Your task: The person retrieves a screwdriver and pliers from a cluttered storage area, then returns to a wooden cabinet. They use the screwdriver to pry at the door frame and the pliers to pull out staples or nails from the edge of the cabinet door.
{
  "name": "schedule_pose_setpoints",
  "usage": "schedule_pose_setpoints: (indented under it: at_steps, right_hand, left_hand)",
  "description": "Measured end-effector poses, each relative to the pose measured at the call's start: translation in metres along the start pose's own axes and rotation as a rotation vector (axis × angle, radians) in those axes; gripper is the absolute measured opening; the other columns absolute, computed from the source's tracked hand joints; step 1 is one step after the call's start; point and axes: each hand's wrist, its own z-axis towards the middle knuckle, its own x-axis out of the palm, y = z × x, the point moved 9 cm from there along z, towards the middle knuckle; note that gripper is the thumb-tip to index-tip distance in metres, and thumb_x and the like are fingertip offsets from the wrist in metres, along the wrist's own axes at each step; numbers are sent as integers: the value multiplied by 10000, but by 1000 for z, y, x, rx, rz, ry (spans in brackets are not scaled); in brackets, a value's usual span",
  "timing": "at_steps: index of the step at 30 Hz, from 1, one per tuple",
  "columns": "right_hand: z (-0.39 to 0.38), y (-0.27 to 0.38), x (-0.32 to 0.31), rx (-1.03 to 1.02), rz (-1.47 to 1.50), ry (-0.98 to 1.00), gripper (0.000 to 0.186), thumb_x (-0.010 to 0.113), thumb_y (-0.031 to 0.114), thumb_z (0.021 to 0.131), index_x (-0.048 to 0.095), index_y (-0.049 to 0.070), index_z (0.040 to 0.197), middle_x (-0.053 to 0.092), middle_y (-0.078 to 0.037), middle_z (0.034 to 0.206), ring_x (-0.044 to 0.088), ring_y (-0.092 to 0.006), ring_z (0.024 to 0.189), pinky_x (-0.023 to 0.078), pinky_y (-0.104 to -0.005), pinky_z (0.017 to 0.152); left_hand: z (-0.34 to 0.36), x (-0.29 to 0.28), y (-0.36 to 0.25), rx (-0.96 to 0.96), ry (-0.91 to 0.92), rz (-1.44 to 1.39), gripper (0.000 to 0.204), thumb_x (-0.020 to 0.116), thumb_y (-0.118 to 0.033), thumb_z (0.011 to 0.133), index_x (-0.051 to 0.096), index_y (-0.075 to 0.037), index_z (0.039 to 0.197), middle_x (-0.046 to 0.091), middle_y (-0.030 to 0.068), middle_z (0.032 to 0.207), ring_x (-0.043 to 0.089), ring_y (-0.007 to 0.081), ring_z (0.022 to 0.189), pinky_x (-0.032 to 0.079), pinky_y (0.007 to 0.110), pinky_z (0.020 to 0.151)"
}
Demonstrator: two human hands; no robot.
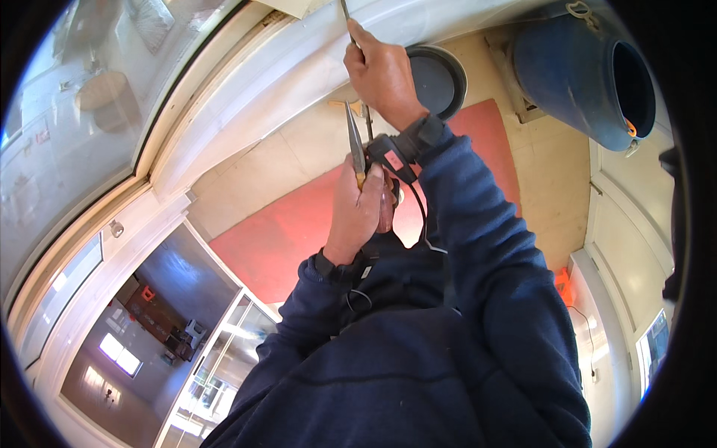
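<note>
My left hand, held in front of my body, is closed around a tool with a pointed grey metal blade and a yellowish handle. The blade points up, away from me. Farther forward, near the white ledge, my right hand grips a thin dark rod. One end sticks out beyond the fingers; a dark length also shows below the hand, beside the blade. What the rod's tip touches is cut off by the picture's upper edge. Black straps circle both wrists, and a cabled black device sits by the right one.
A red mat covers part of the tiled floor. Beyond my right hand stands a dark round tub; a blue barrel lies tilted at far right. A framed window is on the left, above a doorway.
</note>
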Motion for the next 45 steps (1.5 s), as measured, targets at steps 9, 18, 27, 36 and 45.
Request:
schedule_pose_setpoints:
  at_steps: [9,18,27,36,45]
  right_hand:
    - [19,-17,-35,46,55,-78,377,593,153,881,665,24,1228,588,-263,692,600,-368,611,519,-452,621]
    - [10,-18,-39,27,37,-148,365,597,156,881,669,47,1222,604,-255,705,600,-422,636,521,-465,629]
    - [12,-11,-21,4,-4,-50,380,602,161,863,673,43,1217,635,-257,692,647,-446,663,538,-515,655]
    - [11,-12,-12,64,24,71,385,591,149,858,660,32,1218,639,-252,692,647,-447,667,537,-522,647]
    - [16,-11,-23,20,-41,2,393,593,128,858,651,30,1234,646,-246,703,659,-434,680,542,-510,658]
  left_hand:
    - [19,25,-16,116,132,-54,188,466,-117,1029,450,18,1160,516,42,671,486,106,460,424,267,424]
    - [11,25,-10,106,132,-27,164,472,-113,1033,457,0,1151,508,23,674,484,97,492,451,266,484]
    - [8,18,-10,74,86,7,211,478,-134,1028,461,-9,1197,579,49,804,575,111,660,500,268,611]
    - [7,18,-7,60,77,-21,230,476,-150,1031,465,-7,1211,578,48,809,579,113,656,509,280,607]
    - [13,23,-3,99,110,-41,237,472,-139,1030,466,1,1221,588,54,821,573,111,648,495,266,612]
